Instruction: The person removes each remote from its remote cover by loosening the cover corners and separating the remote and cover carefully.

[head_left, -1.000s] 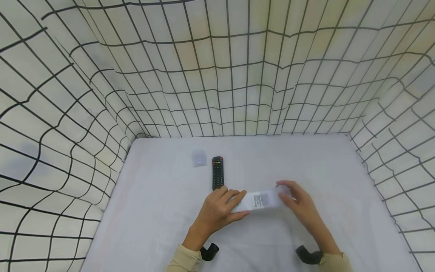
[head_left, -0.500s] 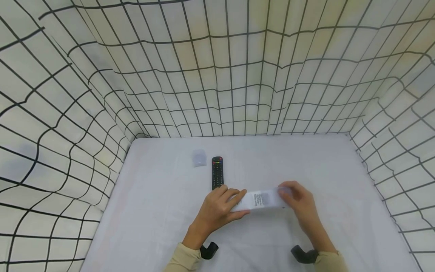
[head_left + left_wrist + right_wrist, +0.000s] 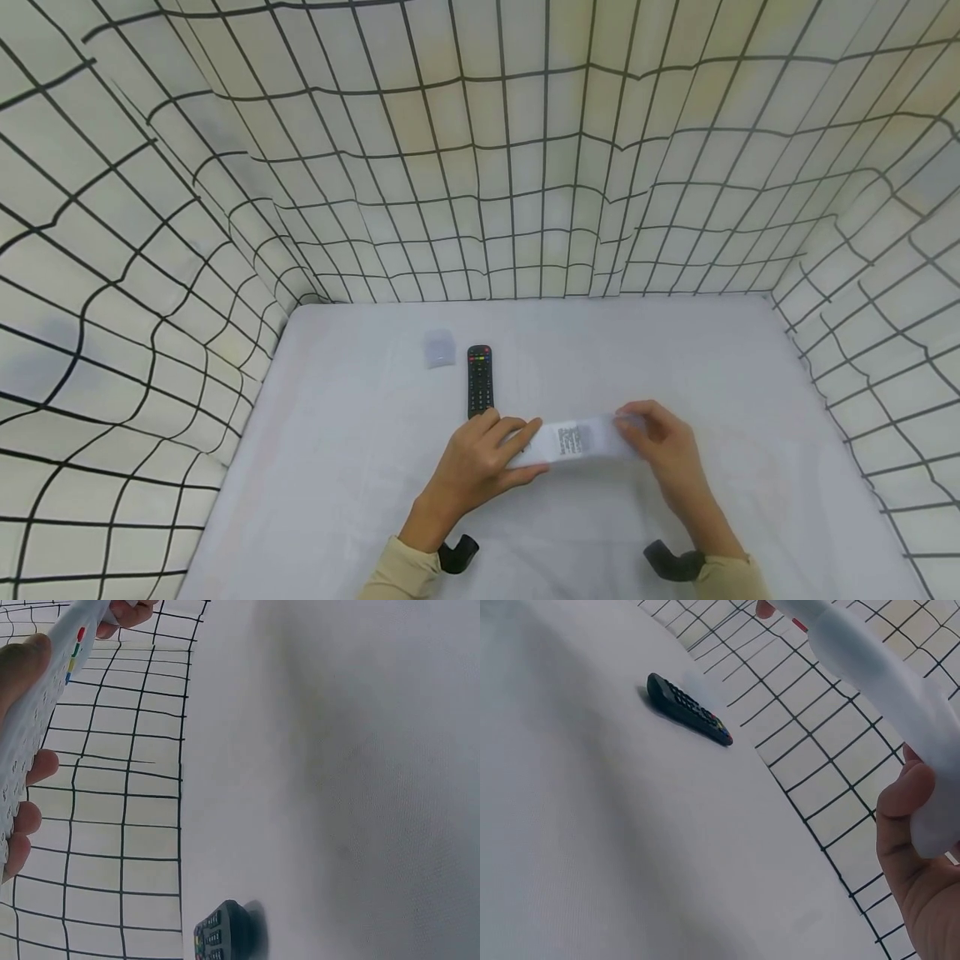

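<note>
My left hand (image 3: 480, 462) grips a white remote control (image 3: 45, 697) with red, green, yellow and blue buttons. In the head view its printed label (image 3: 570, 440) faces up, and the remote lies level above the table. A translucent plastic sleeve (image 3: 885, 682) covers its right part and reaches past its end. My right hand (image 3: 667, 450) pinches the sleeve's right end between thumb and fingers. How far the sleeve reaches under my left hand is hidden. Just beyond my left fingers a black remote control (image 3: 480, 379) lies on the table, buttons up.
A small clear plastic packet (image 3: 439, 348) lies on the white table (image 3: 360, 417) left of the black remote. White walls with a black grid (image 3: 525, 200) stand along the back and both sides. Black wrist mounts (image 3: 675, 562) sit at both cuffs.
My right hand has shifted slightly and changed its pinch on the sleeve's end, which now looks straighter. The left hand and the white remote have barely moved.
</note>
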Demonstrator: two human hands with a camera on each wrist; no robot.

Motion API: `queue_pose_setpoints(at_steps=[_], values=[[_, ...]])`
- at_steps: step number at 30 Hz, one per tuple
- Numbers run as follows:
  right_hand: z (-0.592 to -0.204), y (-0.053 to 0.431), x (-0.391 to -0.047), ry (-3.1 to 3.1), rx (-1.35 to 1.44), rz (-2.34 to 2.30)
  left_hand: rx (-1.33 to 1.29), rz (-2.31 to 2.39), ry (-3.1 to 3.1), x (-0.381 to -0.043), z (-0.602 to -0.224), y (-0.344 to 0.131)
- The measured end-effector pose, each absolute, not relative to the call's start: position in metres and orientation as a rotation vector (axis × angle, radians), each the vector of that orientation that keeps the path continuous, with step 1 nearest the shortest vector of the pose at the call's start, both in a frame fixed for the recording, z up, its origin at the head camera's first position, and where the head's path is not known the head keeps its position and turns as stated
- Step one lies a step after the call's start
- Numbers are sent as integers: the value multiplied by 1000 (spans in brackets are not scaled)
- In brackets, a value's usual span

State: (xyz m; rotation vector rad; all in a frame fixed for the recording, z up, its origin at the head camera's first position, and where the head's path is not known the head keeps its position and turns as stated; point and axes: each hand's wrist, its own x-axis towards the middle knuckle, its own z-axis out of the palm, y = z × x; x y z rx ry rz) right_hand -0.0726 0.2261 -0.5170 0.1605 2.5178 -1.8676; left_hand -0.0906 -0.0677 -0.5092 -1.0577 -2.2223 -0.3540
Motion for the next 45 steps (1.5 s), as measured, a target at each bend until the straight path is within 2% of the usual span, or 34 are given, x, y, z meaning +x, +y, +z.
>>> queue_pose_setpoints(at_steps=[8,45], values=[[-516,234,-76,2470,64,-1861,-1081,-355,-2223,-90,-509,-70],[-520,240,-78,2448,98,-1757,-1054,-364,-2271,-83,-514,-76]])
